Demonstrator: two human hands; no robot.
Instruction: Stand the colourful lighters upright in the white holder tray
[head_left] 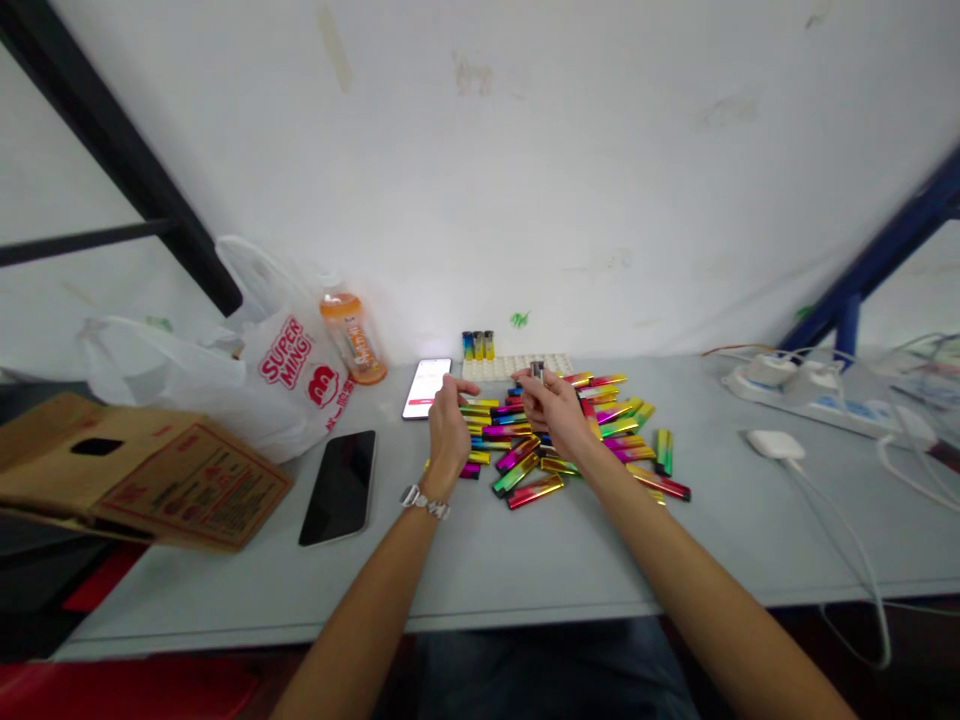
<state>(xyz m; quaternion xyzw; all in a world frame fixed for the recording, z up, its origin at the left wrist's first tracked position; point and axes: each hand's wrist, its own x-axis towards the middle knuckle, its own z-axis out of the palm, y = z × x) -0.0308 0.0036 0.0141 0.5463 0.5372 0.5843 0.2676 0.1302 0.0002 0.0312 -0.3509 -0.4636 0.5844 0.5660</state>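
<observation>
A heap of shiny, many-coloured lighters (535, 491) lies on the grey table. My right hand (553, 408) is closed around one lighter (537, 370) above the heap; only its metal top shows past my fingers. At the heap's left edge is my left hand (450, 425), its fingers stretched to the right and holding nothing that I can see. Behind the heap sits a white tray (517, 367) with rows of holes. Three lighters (478, 345) stand upright at its back left corner.
Left of the heap lie a lit phone (427, 388) and a dark phone (339, 487). An orange drink bottle (354, 335), a white plastic bag (255, 370) and a cardboard box (195, 485) stand further left. At right are a power strip (825, 400) and a white charger (776, 445) with cables.
</observation>
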